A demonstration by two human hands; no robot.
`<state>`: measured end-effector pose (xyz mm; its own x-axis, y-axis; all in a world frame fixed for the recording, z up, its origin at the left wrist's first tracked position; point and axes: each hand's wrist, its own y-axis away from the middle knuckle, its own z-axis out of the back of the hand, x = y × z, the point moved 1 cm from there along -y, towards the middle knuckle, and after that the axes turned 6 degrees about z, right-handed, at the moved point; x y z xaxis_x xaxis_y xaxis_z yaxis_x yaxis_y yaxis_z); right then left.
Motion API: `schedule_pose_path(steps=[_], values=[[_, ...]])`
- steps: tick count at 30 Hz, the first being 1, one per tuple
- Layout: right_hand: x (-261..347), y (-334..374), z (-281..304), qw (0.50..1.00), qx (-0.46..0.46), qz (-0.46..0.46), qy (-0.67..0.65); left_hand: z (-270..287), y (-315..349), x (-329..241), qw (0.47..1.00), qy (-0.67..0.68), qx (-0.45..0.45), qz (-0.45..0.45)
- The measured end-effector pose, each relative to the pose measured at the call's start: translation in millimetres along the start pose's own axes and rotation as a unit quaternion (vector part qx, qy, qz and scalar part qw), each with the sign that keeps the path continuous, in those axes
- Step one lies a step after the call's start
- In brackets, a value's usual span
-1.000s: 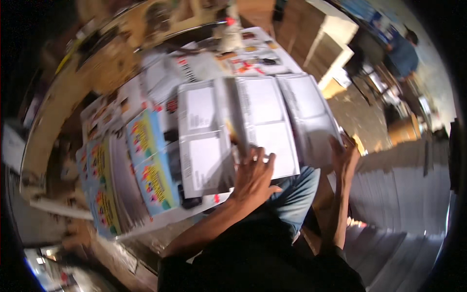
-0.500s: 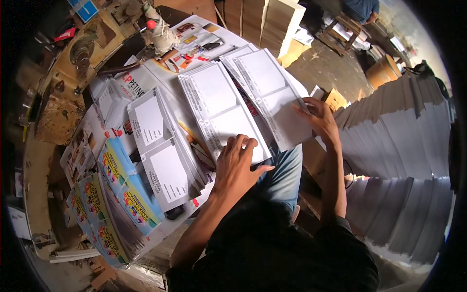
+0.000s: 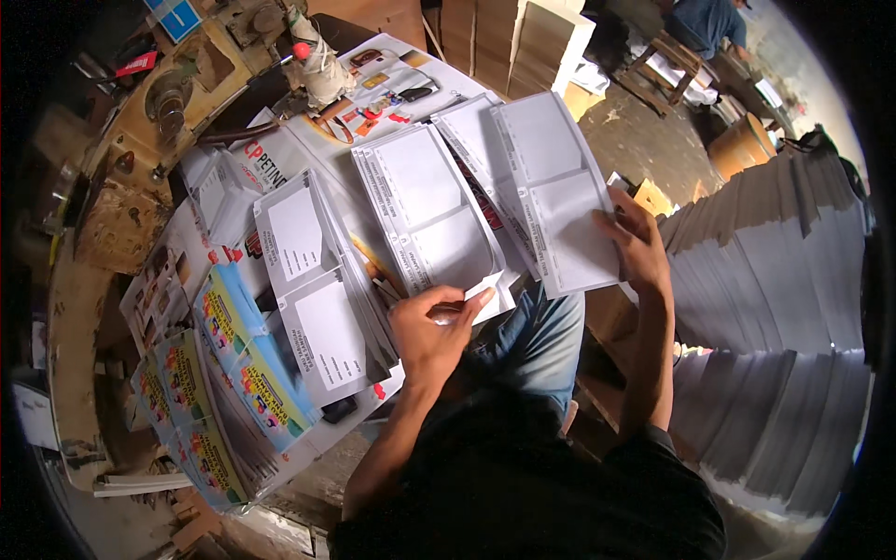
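My right hand [image 3: 638,241] grips the right edge of a white printed sheet [image 3: 567,224], which is raised and overlaps the far-right stack [image 3: 465,126]. My left hand [image 3: 431,338] pinches a lifted near corner of the top sheet on the middle stack of printed sheets [image 3: 425,201], thumb and forefinger together. That corner curls upward. Left of it lies another stack of printed sheets [image 3: 322,317], fanned along its right side. Further left are blue and yellow printed covers [image 3: 257,359] in overlapping piles.
The stacks lie on a table covered with printed paper [image 3: 397,70]. A worn metal machine [image 3: 140,149] curves along the left, beside a wrapped thread cone [image 3: 322,75]. Tall grey paper piles [image 3: 765,252] rise at the right. A person [image 3: 705,28] sits at the back near a wooden stool [image 3: 661,70].
My right hand has drawn its sheet rightward, away from the stack beneath. My left hand has gone from lying over the middle stack to pinching its near corner, which now curls up.
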<state>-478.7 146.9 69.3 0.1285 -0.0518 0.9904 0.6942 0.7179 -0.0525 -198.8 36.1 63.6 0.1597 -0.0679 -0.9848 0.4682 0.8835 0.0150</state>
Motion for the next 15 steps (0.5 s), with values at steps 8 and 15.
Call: schedule_pose_path(steps=[8, 15], values=[[22, 15, -49, 1.0, 0.006, 0.0, -0.012, 20, 15, -16, 0.984, 0.156, -0.09, 0.019], [4, 32, -128, 0.986, 0.164, 0.013, 0.03, 48, 19, -33, 0.986, -0.086, 0.03, -0.141]])
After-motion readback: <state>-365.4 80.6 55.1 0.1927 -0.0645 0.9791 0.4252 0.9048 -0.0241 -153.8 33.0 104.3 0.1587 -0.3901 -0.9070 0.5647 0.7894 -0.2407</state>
